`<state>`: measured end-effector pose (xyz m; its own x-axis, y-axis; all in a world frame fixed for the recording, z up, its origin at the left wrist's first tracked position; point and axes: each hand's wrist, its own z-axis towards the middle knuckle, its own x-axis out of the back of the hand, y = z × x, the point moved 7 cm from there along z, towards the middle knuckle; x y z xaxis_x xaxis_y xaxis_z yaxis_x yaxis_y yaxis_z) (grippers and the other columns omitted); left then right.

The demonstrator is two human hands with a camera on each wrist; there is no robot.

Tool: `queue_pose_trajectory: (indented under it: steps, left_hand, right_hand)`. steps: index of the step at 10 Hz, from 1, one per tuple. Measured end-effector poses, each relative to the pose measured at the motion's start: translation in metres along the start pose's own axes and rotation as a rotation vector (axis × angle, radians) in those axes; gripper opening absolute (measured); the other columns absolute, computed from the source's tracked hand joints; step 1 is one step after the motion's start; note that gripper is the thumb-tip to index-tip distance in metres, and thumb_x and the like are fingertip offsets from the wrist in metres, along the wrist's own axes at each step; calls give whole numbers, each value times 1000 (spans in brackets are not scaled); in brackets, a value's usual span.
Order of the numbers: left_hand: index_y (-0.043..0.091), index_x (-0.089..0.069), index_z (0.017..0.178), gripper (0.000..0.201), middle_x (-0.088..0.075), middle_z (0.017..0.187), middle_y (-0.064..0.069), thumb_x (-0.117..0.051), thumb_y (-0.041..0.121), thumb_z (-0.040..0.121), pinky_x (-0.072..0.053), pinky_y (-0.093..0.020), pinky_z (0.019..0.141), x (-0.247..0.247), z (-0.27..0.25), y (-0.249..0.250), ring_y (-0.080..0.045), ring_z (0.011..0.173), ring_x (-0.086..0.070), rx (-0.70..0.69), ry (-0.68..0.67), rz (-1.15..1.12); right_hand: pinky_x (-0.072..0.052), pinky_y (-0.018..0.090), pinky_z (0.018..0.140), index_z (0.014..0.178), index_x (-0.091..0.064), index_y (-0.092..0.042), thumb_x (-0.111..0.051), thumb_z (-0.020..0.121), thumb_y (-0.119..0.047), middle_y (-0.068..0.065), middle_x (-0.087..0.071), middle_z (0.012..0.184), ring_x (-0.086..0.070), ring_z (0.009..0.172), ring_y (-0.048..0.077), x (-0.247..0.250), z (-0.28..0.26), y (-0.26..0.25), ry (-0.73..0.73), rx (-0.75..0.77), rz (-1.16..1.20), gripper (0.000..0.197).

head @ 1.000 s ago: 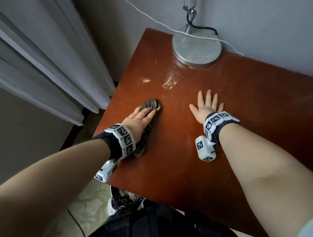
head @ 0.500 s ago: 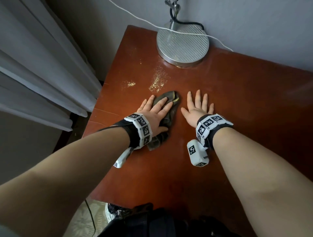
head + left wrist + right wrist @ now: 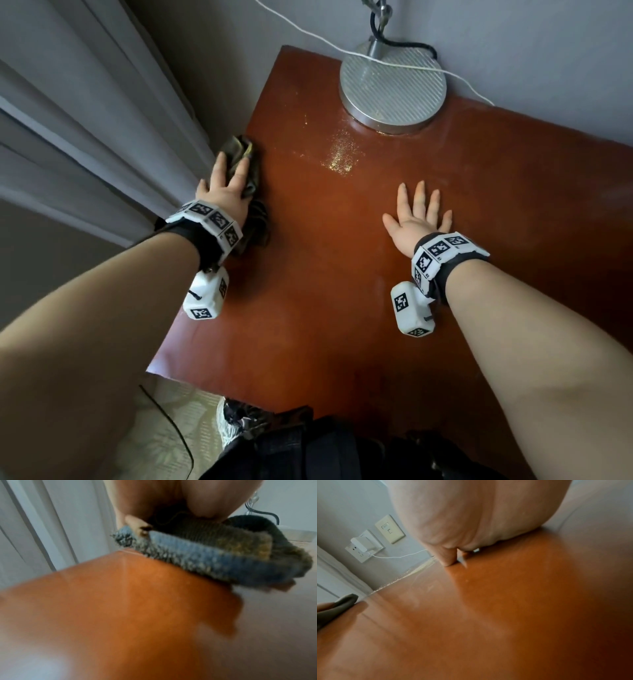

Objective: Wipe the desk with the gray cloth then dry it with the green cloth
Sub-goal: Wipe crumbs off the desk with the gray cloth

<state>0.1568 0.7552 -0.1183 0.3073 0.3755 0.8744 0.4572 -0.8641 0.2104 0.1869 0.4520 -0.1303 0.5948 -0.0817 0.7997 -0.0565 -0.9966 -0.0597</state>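
My left hand (image 3: 227, 174) lies flat with straight fingers on a dark gray cloth (image 3: 255, 219) at the left edge of the reddish-brown desk (image 3: 308, 308). Part of the cloth hangs past that edge. In the left wrist view the cloth (image 3: 214, 566) is bunched under my palm on the desk (image 3: 120, 615). My right hand (image 3: 416, 216) rests flat on the bare desk at mid-right, fingers spread and holding nothing. Yellowish crumbs (image 3: 340, 159) lie on the desk between my hands and the lamp. No green cloth is in view.
A round metal lamp base (image 3: 392, 87) stands at the desk's back edge, with a white cable (image 3: 308, 34) running over it. White curtains (image 3: 85, 120) hang just left of the desk. A wall socket with a charger (image 3: 363, 546) is on the wall.
My left hand has slid the gray cloth from the desk's middle, beside my right hand, out to the left edge. The right hand has stayed flat on the desk.
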Motion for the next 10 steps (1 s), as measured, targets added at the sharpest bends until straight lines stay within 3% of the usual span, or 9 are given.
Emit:
queue_pose_trajectory:
  steps: [1, 2, 3, 4, 5, 7, 8, 9, 10]
  left_hand:
    - [46, -9, 146, 65, 3, 157, 13, -36, 13, 96, -22, -39, 113, 5, -14, -12, -32, 135, -27, 31, 58, -81]
    - [35, -12, 149, 65, -3, 158, 3, -42, 12, 96, -29, -42, 112, 14, -32, -22, -33, 137, -28, -53, 171, -134]
    - [25, -3, 146, 68, -8, 157, -10, -47, 14, 96, -21, -46, 115, 8, -58, -3, -35, 143, -15, -367, 211, -161]
    - [35, 6, 147, 66, 12, 157, 4, -39, 23, 100, -1, -42, 119, -35, -77, 32, -29, 144, 13, -471, -94, 130]
    - [42, 13, 145, 69, 22, 154, 12, -35, 22, 100, 9, -37, 115, -55, -74, 45, -26, 142, 22, -437, -211, 354]
    - [40, 0, 148, 64, 8, 158, 8, -34, 20, 98, -11, -40, 118, 4, -34, -40, -28, 145, -8, -85, -68, 43]
    - [27, -10, 150, 64, -7, 158, -1, -39, 10, 96, -24, -33, 113, 18, -36, -83, -30, 139, -27, 40, 50, -141]
    - [13, -21, 149, 61, -18, 155, -9, -44, 1, 94, -22, -27, 112, 32, -52, -67, -28, 139, -27, -156, 271, -235]
    - [7, -22, 147, 58, -20, 153, -16, -48, 5, 94, -13, -26, 113, 16, -69, 4, -31, 142, -21, -480, 231, -197]
  right_hand:
    - [11, 49, 115, 147, 15, -30, -16, 98, -46, 0, 27, 154, 25, 142, 25, -1, -1, -1, 8, -3, -6, 60]
    - [11, 49, 114, 147, 15, -30, -16, 98, -46, 1, 26, 154, 25, 142, 25, 0, -1, -1, 16, -5, -13, 60]
    - [11, 49, 114, 147, 15, -30, -16, 98, -46, 1, 26, 155, 25, 142, 25, 0, -2, -1, 25, -11, -17, 60]
    - [9, 49, 115, 147, 13, -30, -16, 98, -47, 0, 24, 155, 23, 143, 25, 0, -4, -2, 42, -9, -18, 60]
    - [9, 48, 115, 148, 12, -30, -18, 98, -47, 0, 23, 155, 22, 143, 24, 1, -5, -2, 57, -9, -13, 60]
    - [9, 48, 115, 147, 14, -30, -16, 98, -47, 0, 24, 155, 23, 143, 24, 1, -3, -2, 47, -15, -33, 60]
    - [9, 48, 115, 147, 14, -30, -16, 98, -48, 0, 24, 155, 23, 143, 24, 0, -3, -2, 50, -19, -32, 60]
    - [9, 48, 115, 147, 14, -30, -15, 98, -48, 0, 24, 155, 23, 143, 24, 1, -3, -1, 50, -18, -31, 60]
    - [10, 48, 115, 147, 14, -30, -15, 98, -47, 1, 24, 155, 23, 143, 25, 1, -4, -3, 48, -16, -26, 60]
